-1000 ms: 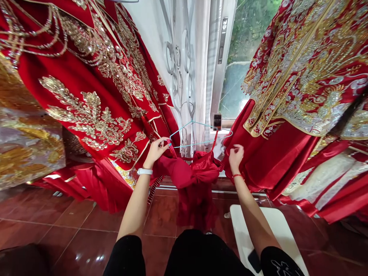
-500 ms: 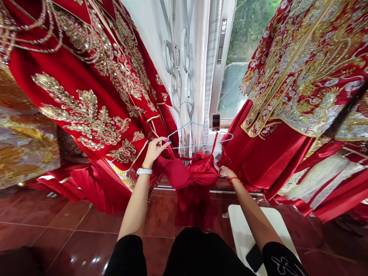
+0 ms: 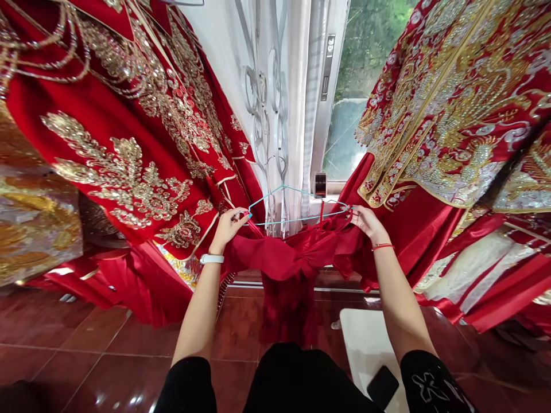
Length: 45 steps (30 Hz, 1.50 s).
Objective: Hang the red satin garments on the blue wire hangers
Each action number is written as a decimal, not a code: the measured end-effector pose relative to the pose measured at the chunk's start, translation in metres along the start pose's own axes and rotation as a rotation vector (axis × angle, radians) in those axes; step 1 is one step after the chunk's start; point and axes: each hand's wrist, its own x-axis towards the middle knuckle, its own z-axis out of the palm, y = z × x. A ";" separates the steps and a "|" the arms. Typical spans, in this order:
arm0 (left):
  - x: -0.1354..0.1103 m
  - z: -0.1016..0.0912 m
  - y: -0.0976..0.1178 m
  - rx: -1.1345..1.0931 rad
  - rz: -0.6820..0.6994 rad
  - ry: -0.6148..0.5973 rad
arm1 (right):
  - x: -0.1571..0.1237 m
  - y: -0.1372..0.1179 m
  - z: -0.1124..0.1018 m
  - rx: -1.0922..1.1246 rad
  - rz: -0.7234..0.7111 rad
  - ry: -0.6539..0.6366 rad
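Note:
A light blue clothes hanger (image 3: pixel 297 220) hangs in front of the white ironwork, its hook upward. Below it hangs a red dress (image 3: pixel 279 261) with a draped neckline and a thin strap (image 3: pixel 321 214) near the hanger's right side. My left hand (image 3: pixel 230 226) is closed at the hanger's left end, pinching it together with red strap fabric. At the opposite end, my right hand (image 3: pixel 367 222) is closed with its fingertips on the hanger's tip and some red cloth. Exactly how the cloth sits under those right fingertips is hard to make out.
Red gowns with gold embroidery (image 3: pixel 124 183) hang close on the left. Beaded red and gold jackets (image 3: pixel 434 126) hang on the right. Behind is a window (image 3: pixel 344 132) and a small dark-screened device (image 3: pixel 321 185). A white stool (image 3: pixel 361 332) bears a black phone (image 3: pixel 383 386).
My right hand has risen from the dress's right side to the hanger's right end, bringing red cloth up and spreading the neckline wider. My left hand stays at the left end.

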 end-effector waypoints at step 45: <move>-0.044 0.007 -0.014 0.175 0.002 0.205 | -0.027 -0.016 0.070 -0.675 -0.621 -0.083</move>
